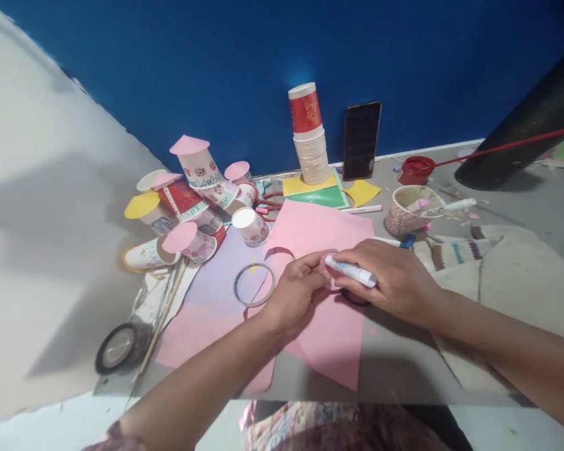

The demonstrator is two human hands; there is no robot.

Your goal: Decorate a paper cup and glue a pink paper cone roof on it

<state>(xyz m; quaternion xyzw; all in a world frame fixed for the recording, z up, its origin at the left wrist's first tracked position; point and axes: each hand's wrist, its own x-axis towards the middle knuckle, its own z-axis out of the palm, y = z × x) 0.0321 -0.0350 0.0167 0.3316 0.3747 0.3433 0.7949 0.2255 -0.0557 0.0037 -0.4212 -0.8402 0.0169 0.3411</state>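
The right hand (395, 279) is closed around a white glue stick with a blue label (351, 271), holding it level with its tip pointing toward the left hand (295, 291). The left hand pinches a small pink paper piece (323, 263) at that tip, so both hands meet over a large pink paper sheet (331, 332) lying beneath them. Just left of the left hand lies a thin clear tape ring (254, 284) on a lilac paper sheet (220, 275). Farther left and beyond sits a heap of printed paper cups with pink and yellow paper lids (190, 200). Beyond the right hand stands a patterned cup holding markers (407, 213).
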